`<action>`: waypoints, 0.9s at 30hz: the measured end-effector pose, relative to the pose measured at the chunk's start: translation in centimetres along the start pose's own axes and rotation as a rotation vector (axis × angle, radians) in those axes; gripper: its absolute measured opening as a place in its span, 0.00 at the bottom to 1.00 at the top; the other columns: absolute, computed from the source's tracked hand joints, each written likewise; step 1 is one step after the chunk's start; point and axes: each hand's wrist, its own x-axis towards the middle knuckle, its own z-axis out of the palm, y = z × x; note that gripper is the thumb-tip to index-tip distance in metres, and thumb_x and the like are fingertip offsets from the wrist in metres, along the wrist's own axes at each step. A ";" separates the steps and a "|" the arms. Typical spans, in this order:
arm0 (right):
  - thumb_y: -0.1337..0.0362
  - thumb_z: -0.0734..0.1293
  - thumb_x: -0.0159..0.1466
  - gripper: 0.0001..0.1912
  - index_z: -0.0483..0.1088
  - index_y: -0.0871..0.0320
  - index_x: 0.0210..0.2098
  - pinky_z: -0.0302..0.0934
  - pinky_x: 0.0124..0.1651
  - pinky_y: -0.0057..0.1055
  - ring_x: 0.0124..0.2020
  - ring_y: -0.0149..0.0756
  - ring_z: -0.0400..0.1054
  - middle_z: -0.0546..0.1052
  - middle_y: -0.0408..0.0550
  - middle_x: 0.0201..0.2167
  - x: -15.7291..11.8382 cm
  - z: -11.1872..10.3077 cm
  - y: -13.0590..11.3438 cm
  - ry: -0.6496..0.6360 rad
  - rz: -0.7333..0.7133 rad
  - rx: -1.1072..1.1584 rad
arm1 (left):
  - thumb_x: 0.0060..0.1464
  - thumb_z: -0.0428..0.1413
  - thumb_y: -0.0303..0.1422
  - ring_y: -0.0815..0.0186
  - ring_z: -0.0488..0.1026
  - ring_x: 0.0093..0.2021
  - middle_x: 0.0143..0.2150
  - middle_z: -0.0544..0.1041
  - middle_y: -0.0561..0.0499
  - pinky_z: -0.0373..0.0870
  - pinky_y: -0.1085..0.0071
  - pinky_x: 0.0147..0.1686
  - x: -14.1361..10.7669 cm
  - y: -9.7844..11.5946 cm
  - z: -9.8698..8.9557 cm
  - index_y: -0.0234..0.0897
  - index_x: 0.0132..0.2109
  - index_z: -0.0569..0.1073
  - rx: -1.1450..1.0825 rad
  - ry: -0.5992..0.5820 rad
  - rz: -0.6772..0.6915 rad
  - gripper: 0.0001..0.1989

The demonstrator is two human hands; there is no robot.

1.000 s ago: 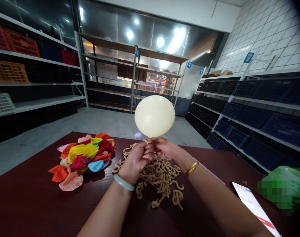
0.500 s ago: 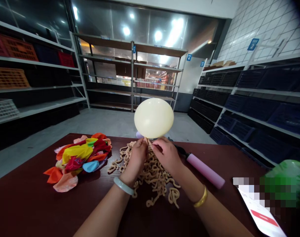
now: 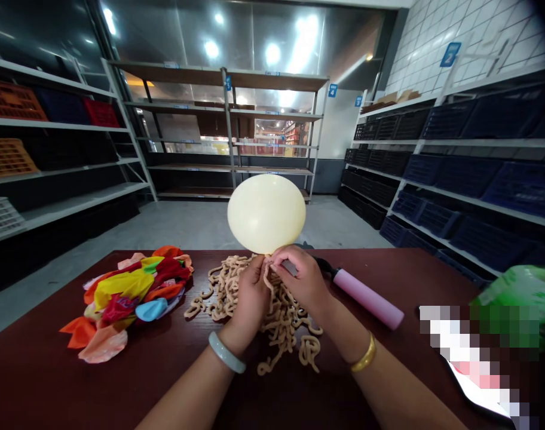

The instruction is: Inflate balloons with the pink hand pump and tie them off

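Observation:
A blown-up pale yellow balloon (image 3: 266, 213) stands upright above the table, its neck pointing down between my hands. My left hand (image 3: 253, 289) is closed in a pinch at the balloon's neck. Beside it my right hand (image 3: 303, 278) is also closed, thumb and forefinger pinching a beige, rope-like strand (image 3: 268, 279) right under the balloon. The strand's lower part hangs down between the hands. How it runs around the neck is hidden by my fingers. Beneath my hands lies a loose pile of similar beige curly strands (image 3: 281, 334).
Flat coloured balloons (image 3: 124, 289) lie heaped on the left of the dark red table (image 3: 174, 382). On the right are a pink hand pump (image 3: 369, 298), a phone (image 3: 474, 382) and a green plastic bag (image 3: 510, 298). Shelves with crates (image 3: 461, 179) line the room.
The balloon has shifted slightly left in view as the camera turned. A beige strand now shows hanging below the balloon's neck between my fingers. Both hands remain at the neck.

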 end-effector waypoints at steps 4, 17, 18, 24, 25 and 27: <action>0.70 0.69 0.58 0.04 0.70 0.55 0.33 0.64 0.43 0.34 0.37 0.35 0.68 0.74 0.45 0.34 0.0 0.2 -0.1 0.059 0.158 -0.052 | 0.61 0.50 0.35 0.65 0.69 0.33 0.32 0.73 0.50 0.64 0.71 0.34 -0.2 0.5 -0.1 0.35 0.35 0.71 0.134 0.010 0.036 0.10; 0.61 0.67 0.56 0.06 0.72 0.57 0.30 0.64 0.34 0.29 0.29 0.33 0.70 0.77 0.44 0.27 -0.2 0.0 1.6 -0.056 0.573 0.174 | 0.63 0.44 0.32 0.65 0.67 0.31 0.30 0.72 0.50 0.61 0.70 0.32 0.2 0.2 -0.2 0.37 0.35 0.69 0.448 -0.084 0.136 0.11; 0.62 0.67 0.57 0.05 0.71 0.57 0.30 0.64 0.34 0.30 0.29 0.33 0.69 0.76 0.44 0.27 -0.2 0.0 1.4 -0.029 0.512 0.066 | 0.63 0.44 0.33 0.65 0.67 0.31 0.31 0.72 0.50 0.61 0.70 0.33 0.3 0.2 -0.2 0.37 0.35 0.69 0.423 -0.095 0.122 0.11; 0.68 0.60 0.65 0.07 0.69 0.57 0.33 0.60 0.42 0.32 0.36 0.37 0.67 0.74 0.49 0.33 -0.9 0.3 -0.2 0.007 0.047 -0.494 | 0.63 0.46 0.36 0.64 0.69 0.34 0.33 0.73 0.49 0.64 0.69 0.37 0.3 0.0 -0.3 0.37 0.37 0.70 0.268 -0.094 0.076 0.11; 0.68 0.59 0.67 0.08 0.69 0.57 0.35 0.60 0.42 0.32 0.37 0.37 0.67 0.74 0.49 0.34 -1.0 0.3 -0.2 -0.025 0.018 -0.481 | 0.63 0.45 0.36 0.64 0.69 0.34 0.33 0.73 0.49 0.64 0.69 0.37 0.3 0.0 -0.4 0.37 0.37 0.70 0.263 -0.073 0.066 0.12; 0.67 0.58 0.68 0.10 0.70 0.56 0.37 0.60 0.44 0.32 0.39 0.37 0.68 0.75 0.49 0.36 -0.9 0.2 -0.2 -0.057 0.000 -0.412 | 0.63 0.45 0.37 0.64 0.69 0.35 0.33 0.73 0.49 0.64 0.68 0.38 0.4 0.0 -0.6 0.36 0.38 0.70 0.259 -0.041 0.053 0.12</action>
